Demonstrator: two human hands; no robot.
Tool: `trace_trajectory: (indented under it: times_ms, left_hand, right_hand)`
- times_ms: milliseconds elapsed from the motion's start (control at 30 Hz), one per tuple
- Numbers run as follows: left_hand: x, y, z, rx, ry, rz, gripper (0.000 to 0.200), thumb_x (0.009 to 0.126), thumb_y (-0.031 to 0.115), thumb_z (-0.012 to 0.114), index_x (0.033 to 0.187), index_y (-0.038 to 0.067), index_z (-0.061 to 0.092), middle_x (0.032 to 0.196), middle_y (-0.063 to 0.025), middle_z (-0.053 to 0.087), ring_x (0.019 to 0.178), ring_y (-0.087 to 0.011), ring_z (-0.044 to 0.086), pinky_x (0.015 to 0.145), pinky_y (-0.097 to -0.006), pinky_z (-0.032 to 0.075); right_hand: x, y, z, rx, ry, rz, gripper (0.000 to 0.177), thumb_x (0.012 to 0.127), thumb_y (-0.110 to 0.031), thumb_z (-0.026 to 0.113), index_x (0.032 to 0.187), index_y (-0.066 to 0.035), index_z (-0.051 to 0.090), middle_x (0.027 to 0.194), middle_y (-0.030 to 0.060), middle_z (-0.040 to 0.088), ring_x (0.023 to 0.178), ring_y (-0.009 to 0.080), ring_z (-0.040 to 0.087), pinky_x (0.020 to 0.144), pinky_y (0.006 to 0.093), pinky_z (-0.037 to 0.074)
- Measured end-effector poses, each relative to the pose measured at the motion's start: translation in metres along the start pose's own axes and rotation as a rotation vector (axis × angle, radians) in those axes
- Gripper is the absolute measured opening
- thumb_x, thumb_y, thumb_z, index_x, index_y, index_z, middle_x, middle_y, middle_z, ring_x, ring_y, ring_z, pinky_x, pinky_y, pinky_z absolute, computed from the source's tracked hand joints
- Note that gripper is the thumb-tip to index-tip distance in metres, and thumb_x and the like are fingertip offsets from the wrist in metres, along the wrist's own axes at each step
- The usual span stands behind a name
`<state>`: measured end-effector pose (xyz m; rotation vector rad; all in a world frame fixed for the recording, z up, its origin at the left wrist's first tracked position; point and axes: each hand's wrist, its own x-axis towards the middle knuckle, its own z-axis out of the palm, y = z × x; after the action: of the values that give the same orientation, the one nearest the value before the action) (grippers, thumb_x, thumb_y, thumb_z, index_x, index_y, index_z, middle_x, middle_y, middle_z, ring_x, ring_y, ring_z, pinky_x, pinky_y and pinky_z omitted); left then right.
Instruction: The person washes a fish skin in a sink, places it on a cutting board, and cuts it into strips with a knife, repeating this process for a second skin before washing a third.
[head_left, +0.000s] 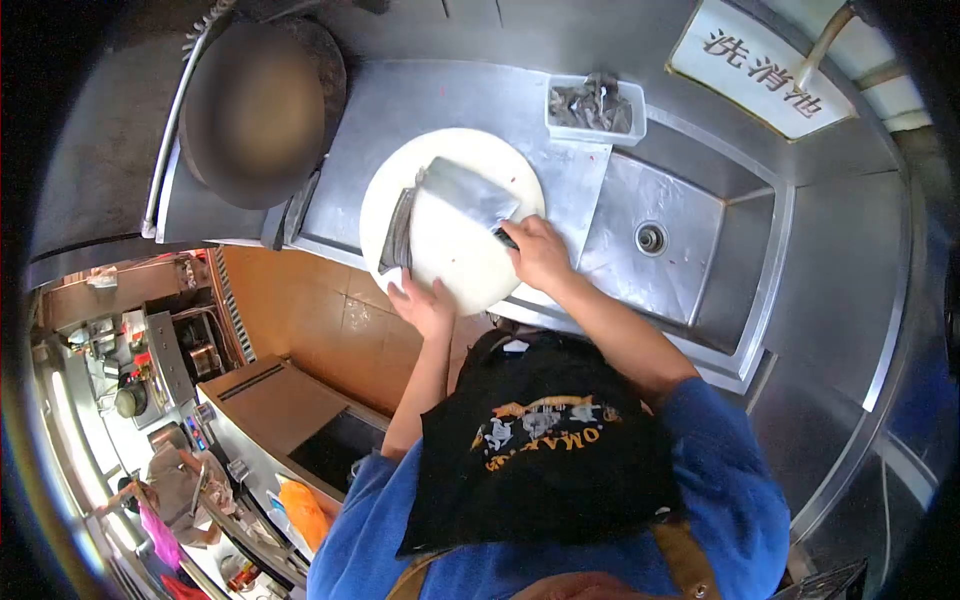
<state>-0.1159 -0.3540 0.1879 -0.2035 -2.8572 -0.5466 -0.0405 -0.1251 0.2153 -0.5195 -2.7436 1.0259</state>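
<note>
My right hand (pixel 540 252) is wrapped round the handle of a cleaver (pixel 468 192), whose wide metal blade lies tilted over a round white cutting board (pixel 450 268). A dark grey, layered strip of food (pixel 398 235) rests on the board's left side, its upper end close to the blade's far tip. At the lower end of that strip is my left hand (pixel 428 308), thumb and fingers apart, fingertips right at the strip and over the board's near rim. A few tiny reddish bits dot the board.
A white plastic tub (pixel 597 108) of dark grey pieces stands behind the board on the steel counter (pixel 400 95). To the right is a sink (pixel 655 235) with a drain. A large round pan (pixel 255 115) sits at the left. A cardboard box (pixel 280 410) is below left.
</note>
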Motion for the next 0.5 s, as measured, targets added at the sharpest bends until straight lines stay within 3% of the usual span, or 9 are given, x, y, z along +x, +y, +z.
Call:
trace_trajectory:
  times_ms: [67, 100, 133, 167, 200, 300, 333, 367, 500]
  left_hand:
    - [0.000, 0.018, -0.020, -0.041, 0.040, 0.078, 0.058, 0.083, 0.019, 0.069, 0.134, 0.002, 0.047, 0.143, -0.0367, 0.028, 0.132, -0.0515, 0.030, 0.109, -0.0598, 0.023]
    - [0.005, 0.052, -0.041, -0.059, 0.082, 0.202, 0.049, 0.083, 0.011, 0.068, 0.127, 0.000, 0.051, 0.137, -0.0324, 0.040, 0.126, -0.0477, 0.039, 0.107, -0.0530, 0.031]
    - [0.008, 0.078, -0.046, -0.307, -0.033, 0.243, 0.040, 0.084, 0.008, 0.065, 0.122, 0.000, 0.054, 0.128, -0.0279, 0.049, 0.119, -0.0431, 0.047, 0.102, -0.0479, 0.037]
    - [0.011, 0.105, -0.045, -0.549, -0.154, 0.268, 0.032, 0.086, 0.005, 0.063, 0.117, 0.000, 0.057, 0.120, -0.0233, 0.057, 0.112, -0.0385, 0.055, 0.097, -0.0428, 0.044]
    - [0.011, 0.145, -0.042, -0.736, -0.283, 0.237, 0.018, 0.089, 0.002, 0.060, 0.107, 0.000, 0.062, 0.098, -0.0161, 0.066, 0.092, -0.0299, 0.065, 0.083, -0.0363, 0.051]
    - [0.008, 0.240, 0.023, -0.930, -0.617, 0.150, 0.017, 0.092, 0.015, 0.063, 0.098, 0.000, 0.066, 0.085, -0.0123, 0.068, 0.079, -0.0212, 0.067, 0.073, -0.0335, 0.052]
    - [0.013, 0.264, 0.065, -0.989, -0.765, 0.095, 0.022, 0.092, 0.021, 0.064, 0.094, -0.001, 0.065, 0.081, -0.0119, 0.067, 0.077, -0.0191, 0.065, 0.067, -0.0341, 0.052]
    - [0.017, 0.297, 0.084, -1.165, -0.944, -0.242, 0.030, 0.092, 0.031, 0.066, 0.090, 0.001, 0.065, 0.074, -0.0097, 0.064, 0.066, -0.0193, 0.062, 0.062, -0.0353, 0.051]
    - [0.035, 0.365, 0.193, -1.155, -1.093, -0.771, 0.059, 0.085, 0.063, 0.065, 0.091, 0.004, 0.062, 0.081, -0.0107, 0.061, 0.061, -0.0238, 0.060, 0.053, -0.0393, 0.051]
  right_hand:
    - [0.021, 0.021, -0.037, 0.192, -0.004, -0.015, 0.039, 0.086, -0.021, 0.066, 0.124, -0.014, 0.062, 0.109, 0.0142, 0.060, 0.106, 0.0333, 0.058, 0.098, 0.0473, 0.043]
    - [0.038, 0.049, -0.062, 0.102, 0.240, -0.072, 0.035, 0.084, -0.019, 0.069, 0.118, -0.012, 0.065, 0.107, 0.0150, 0.063, 0.104, 0.0339, 0.060, 0.096, 0.0480, 0.045]
    - [0.052, 0.061, -0.125, -0.039, 0.501, -0.128, 0.036, 0.077, -0.009, 0.072, 0.112, -0.007, 0.065, 0.101, 0.0119, 0.065, 0.096, 0.0300, 0.062, 0.085, 0.0396, 0.050]
    - [0.064, 0.062, -0.207, 0.165, 0.626, -0.083, 0.022, 0.086, -0.017, 0.065, 0.104, -0.005, 0.064, 0.112, 0.0156, 0.065, 0.102, 0.0314, 0.063, 0.087, 0.0425, 0.050]
    - [0.077, 0.080, -0.287, 0.053, 0.635, 0.049, 0.017, 0.089, -0.017, 0.062, 0.101, -0.004, 0.064, 0.102, 0.0153, 0.068, 0.097, 0.0288, 0.065, 0.085, 0.0415, 0.051]
    - [0.131, 0.141, -0.513, -0.473, 0.988, -0.018, 0.037, 0.094, -0.033, 0.059, 0.114, -0.002, 0.062, 0.101, 0.0139, 0.070, 0.094, 0.0274, 0.066, 0.082, 0.0398, 0.052]
    - [0.146, 0.144, -0.559, -0.554, 0.986, 0.019, 0.043, 0.095, -0.038, 0.058, 0.119, -0.002, 0.061, 0.100, 0.0134, 0.071, 0.093, 0.0269, 0.066, 0.082, 0.0393, 0.052]
    - [0.140, 0.093, -0.568, -0.445, 0.943, 0.112, 0.046, 0.096, -0.040, 0.054, 0.123, -0.003, 0.057, 0.103, 0.0169, 0.070, 0.098, 0.0311, 0.065, 0.081, 0.0430, 0.052]
    - [0.148, 0.101, -0.612, -0.502, 0.776, 0.280, 0.051, 0.096, -0.047, 0.052, 0.127, -0.007, 0.057, 0.108, 0.0162, 0.070, 0.101, 0.0310, 0.066, 0.085, 0.0428, 0.050]
